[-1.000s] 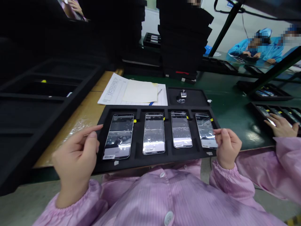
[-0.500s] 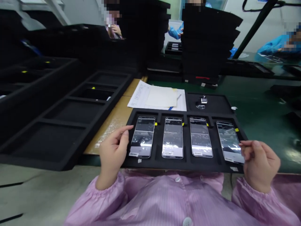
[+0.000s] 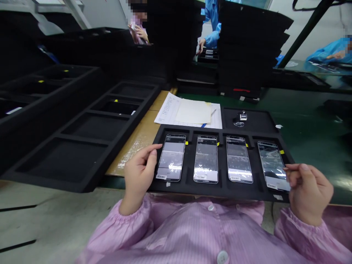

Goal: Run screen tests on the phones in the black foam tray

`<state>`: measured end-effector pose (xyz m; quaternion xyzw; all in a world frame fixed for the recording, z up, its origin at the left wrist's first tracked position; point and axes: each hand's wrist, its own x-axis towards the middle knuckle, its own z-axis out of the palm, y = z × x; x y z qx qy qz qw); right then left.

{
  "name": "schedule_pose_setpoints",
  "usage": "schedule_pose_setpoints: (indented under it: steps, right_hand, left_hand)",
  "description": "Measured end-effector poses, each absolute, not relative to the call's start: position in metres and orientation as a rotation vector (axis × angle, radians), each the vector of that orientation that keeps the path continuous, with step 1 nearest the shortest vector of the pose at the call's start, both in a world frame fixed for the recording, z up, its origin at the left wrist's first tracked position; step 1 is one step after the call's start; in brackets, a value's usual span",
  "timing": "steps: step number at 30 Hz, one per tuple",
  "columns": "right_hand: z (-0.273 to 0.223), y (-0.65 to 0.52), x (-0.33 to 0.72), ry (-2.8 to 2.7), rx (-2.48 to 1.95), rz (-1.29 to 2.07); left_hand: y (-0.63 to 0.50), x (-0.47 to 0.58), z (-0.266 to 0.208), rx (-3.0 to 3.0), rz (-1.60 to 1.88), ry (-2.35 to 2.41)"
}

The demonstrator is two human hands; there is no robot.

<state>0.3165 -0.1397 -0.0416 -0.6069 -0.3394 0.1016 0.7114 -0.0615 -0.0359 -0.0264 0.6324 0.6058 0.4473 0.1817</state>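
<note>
Several smartphones with lit grey screens lie face up in the compartments of a black foam tray (image 3: 214, 190). At the left end is a phone (image 3: 171, 157), with my left hand (image 3: 140, 172) at its upper left side. That hand is closed loosely, index finger stretched toward the phone's edge and thumb against it, nothing visible between. Two middle phones (image 3: 205, 159) (image 3: 239, 159) lie untouched. Beside the rightmost phone (image 3: 273, 165), my right hand (image 3: 309, 189) is curled closed, its fingertips at the phone's right edge. Small yellow tabs (image 3: 186, 143) stick up beside the phones.
Behind the tray lie papers (image 3: 192, 112) with a pen, and a black tray (image 3: 260, 123) bearing a small shiny metal object (image 3: 242, 117). Another compartmented tray (image 3: 66, 157) stands left. Tall black tray stacks (image 3: 250, 47) rise behind; people in blue and pink sleeves work beyond.
The view has shifted slightly, moving the scene a little to the right. Both hands keep nearly the same pose beside the outer phones. A person in blue behind has reached down toward a tray.
</note>
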Motion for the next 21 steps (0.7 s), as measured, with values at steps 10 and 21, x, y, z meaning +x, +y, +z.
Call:
schedule_pose_setpoints:
  steps: [10, 21]
  right_hand:
    - [-0.044, -0.138, 0.318, -0.746, -1.343, 0.159]
    - [-0.042, -0.135, 0.317, -0.779, -1.375, 0.101]
  left_hand:
    - [-0.034, -0.062, -0.029, 1.913, 1.311, 1.632]
    - [-0.024, -0.057, -0.034, 2.334, 1.085, 1.717]
